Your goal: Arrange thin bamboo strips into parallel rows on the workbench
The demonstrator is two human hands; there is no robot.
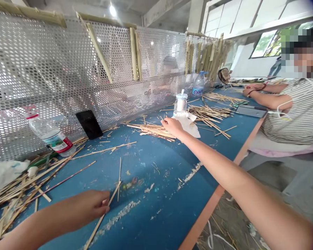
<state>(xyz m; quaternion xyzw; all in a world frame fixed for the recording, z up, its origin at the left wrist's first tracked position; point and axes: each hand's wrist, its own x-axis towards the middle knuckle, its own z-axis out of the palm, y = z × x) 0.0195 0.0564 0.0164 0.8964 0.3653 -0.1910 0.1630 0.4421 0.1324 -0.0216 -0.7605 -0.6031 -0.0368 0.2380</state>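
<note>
Here's the left hand pinching a pale strip slantwise over the blue worktop, then a pile of strips, the right hand at its right end, grip impossible to tell, beside white tissue

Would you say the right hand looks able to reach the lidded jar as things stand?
Probably yes: the right hand is close to the lidded jar, with only white tissue lying low by its base.

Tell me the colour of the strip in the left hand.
The strip in the left hand is pale tan; the head view shows it.
</note>
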